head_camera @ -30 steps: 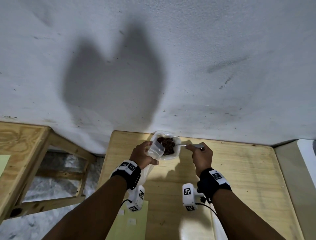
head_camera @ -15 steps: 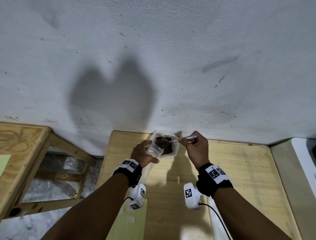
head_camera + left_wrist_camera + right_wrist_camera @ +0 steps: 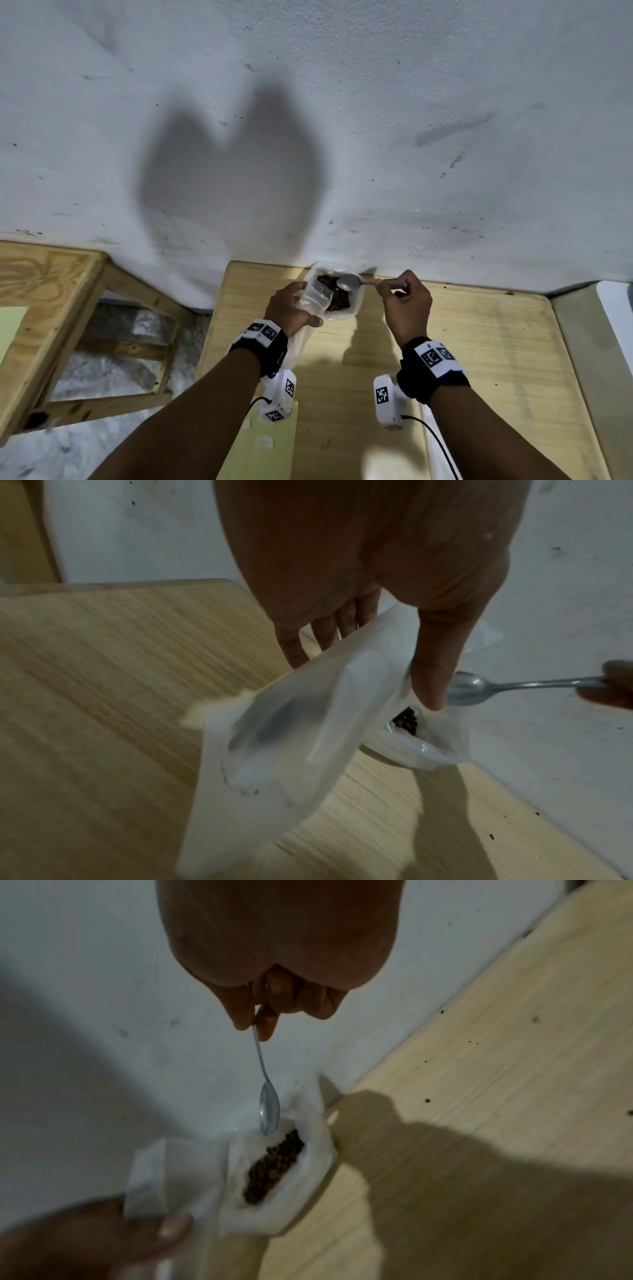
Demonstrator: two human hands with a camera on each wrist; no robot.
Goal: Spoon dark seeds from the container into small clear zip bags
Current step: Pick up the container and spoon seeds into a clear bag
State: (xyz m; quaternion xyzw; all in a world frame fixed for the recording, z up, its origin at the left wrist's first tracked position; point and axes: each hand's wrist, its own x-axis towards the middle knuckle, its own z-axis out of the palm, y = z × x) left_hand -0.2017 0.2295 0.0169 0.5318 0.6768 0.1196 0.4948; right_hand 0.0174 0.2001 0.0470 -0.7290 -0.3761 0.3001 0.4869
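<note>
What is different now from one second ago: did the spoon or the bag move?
The right hand lifted the spoon out of the seeds; its bowl now hangs above the container and looks empty. The left hand kept holding the clear bag beside the container.

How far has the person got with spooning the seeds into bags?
Done: little shows; the bag the left hand holds looks nearly empty. In hand: the right hand holds an empty spoon over the seeds in the container. Left: scooping, filling, sealing.
</note>
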